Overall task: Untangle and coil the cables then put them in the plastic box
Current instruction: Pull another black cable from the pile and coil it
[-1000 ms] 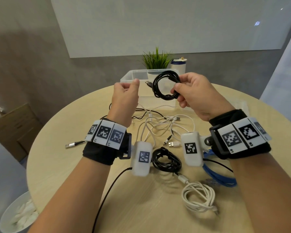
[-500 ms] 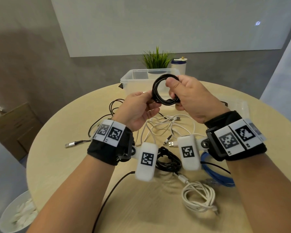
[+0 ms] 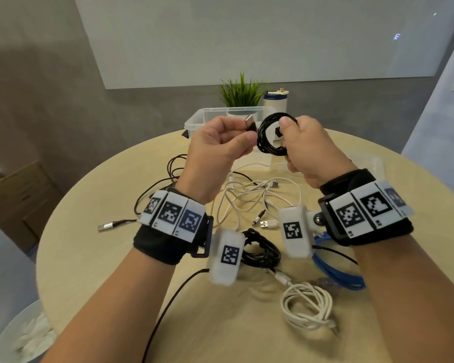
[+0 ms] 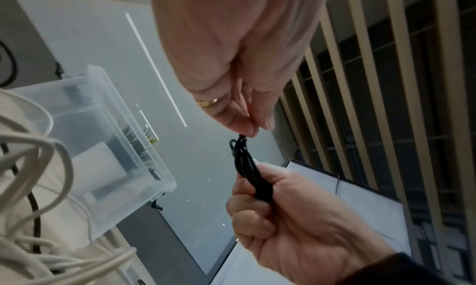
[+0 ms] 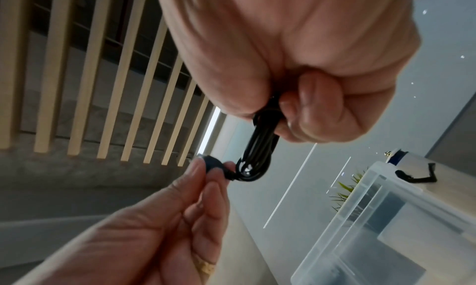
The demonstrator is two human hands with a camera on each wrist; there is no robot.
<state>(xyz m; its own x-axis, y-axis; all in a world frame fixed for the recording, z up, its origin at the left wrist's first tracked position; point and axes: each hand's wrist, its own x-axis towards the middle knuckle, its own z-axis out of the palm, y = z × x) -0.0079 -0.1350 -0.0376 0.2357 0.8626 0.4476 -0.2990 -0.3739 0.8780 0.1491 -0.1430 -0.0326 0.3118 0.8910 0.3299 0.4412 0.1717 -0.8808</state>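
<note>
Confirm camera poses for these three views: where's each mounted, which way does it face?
Head: worn on the head, looking forward and down at the round wooden table; both forearms show.
Left wrist: looks up along the left hand, which pinches the plug.
Right wrist: looks up along the right hand, gripping the coiled black cable.
Both wrist views share the clear plastic box.

Bare forearms, black wristbands (image 3: 163,244) with white square-coded tags (image 3: 362,209), white camera pods (image 3: 226,256) lower centre, gold ring (image 4: 208,102).
</note>
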